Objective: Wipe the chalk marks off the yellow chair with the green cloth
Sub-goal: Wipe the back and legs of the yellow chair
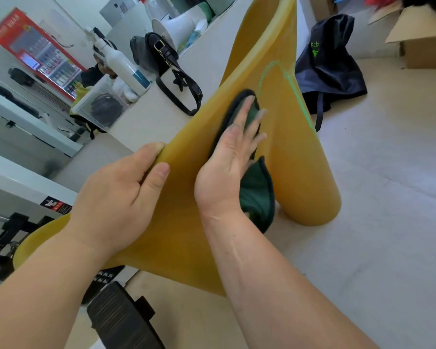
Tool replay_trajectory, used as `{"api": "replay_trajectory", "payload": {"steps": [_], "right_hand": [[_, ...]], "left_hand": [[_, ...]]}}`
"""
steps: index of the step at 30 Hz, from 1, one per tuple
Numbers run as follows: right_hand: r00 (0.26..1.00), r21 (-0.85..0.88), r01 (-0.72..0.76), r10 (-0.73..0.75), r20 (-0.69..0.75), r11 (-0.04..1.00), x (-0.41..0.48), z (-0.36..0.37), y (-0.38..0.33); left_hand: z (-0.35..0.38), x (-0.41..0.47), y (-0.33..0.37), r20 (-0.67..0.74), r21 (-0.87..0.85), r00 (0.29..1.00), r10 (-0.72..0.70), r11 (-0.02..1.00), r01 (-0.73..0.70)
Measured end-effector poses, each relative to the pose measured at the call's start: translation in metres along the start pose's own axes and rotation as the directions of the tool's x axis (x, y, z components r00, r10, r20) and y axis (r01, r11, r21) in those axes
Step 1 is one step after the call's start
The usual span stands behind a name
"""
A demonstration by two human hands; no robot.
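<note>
Gripping the near edge of the smooth yellow plastic chair [295, 147], the left hand [126, 195] curls its fingers over the rim, thumb on the face. The right hand [227, 167] lies flat, fingers straight and slightly spread, pressing the dark green black-edged cloth [257, 192] against the chair's tilted surface, just below the thin green chalk marks [296, 94]; the chair rests on the pale floor [388, 197]
</note>
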State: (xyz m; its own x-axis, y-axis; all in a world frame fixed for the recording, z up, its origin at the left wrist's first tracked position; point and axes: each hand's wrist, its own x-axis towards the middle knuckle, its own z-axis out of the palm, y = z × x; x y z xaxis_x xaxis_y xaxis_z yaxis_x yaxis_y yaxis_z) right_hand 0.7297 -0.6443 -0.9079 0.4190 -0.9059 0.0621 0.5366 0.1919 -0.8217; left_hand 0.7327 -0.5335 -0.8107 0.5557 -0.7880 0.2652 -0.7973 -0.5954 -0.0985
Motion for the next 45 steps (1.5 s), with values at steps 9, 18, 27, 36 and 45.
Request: {"api": "replay_trajectory", "payload": {"steps": [9,18,27,36,45], "right_hand": [[0.953,-0.130,-0.297,0.303,0.026,0.946,-0.012,-0.034,0.087],[0.976,-0.260,0.194,-0.159,0.149,0.946,-0.017,-0.004,0.014],[0.999,-0.266,0.022,-0.011,0.044,0.964,-0.009,-0.006,0.025],[0.964,-0.321,0.261,-0.231,0.129,0.910,-0.023,-0.001,0.038],[0.999,-0.218,-0.028,0.032,0.014,0.976,0.007,-0.030,0.097]], "left_hand": [[-0.007,0.032,0.016,0.031,-0.108,0.999,-0.023,0.994,0.026],[-0.007,0.037,0.014,0.205,-0.492,0.977,-0.061,0.857,0.157],[-0.009,0.035,0.020,0.209,-0.441,0.975,-0.070,0.884,0.158],[-0.010,0.035,0.015,0.192,-0.379,0.979,-0.073,0.914,0.143],[-0.008,0.034,0.019,0.177,-0.352,0.979,-0.098,0.923,0.157]]}}
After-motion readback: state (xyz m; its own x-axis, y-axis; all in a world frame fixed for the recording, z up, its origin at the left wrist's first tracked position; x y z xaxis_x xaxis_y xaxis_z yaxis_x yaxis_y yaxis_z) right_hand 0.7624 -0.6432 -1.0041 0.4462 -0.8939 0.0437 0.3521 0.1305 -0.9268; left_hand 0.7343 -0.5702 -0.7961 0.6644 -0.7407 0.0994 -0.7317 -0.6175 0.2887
